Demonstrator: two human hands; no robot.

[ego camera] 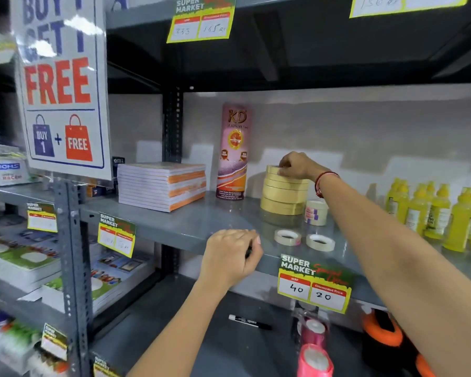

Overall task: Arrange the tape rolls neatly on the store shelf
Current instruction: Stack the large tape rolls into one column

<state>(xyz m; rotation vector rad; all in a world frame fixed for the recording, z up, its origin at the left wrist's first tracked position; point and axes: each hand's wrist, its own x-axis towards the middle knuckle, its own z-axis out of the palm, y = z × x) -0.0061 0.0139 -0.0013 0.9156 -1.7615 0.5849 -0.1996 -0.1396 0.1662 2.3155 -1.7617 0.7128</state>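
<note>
A stack of several tan tape rolls [283, 193] stands on the grey shelf [191, 221] near the back. My right hand [297, 164] grips the top roll of that stack. Two clear tape rolls [287, 237] lie flat side by side near the shelf's front edge. A small white roll pack [316, 212] stands just right of the stack. My left hand [233, 255] hovers at the shelf's front edge with fingers curled around a small dark thing that I cannot make out.
A tall pink KD tape tube [233, 152] stands left of the stack, and a pile of notebooks [162, 185] further left. Yellow bottles [435, 210] crowd the right. A price tag [314, 284] hangs from the shelf edge. A black marker [249, 321] lies on the shelf below.
</note>
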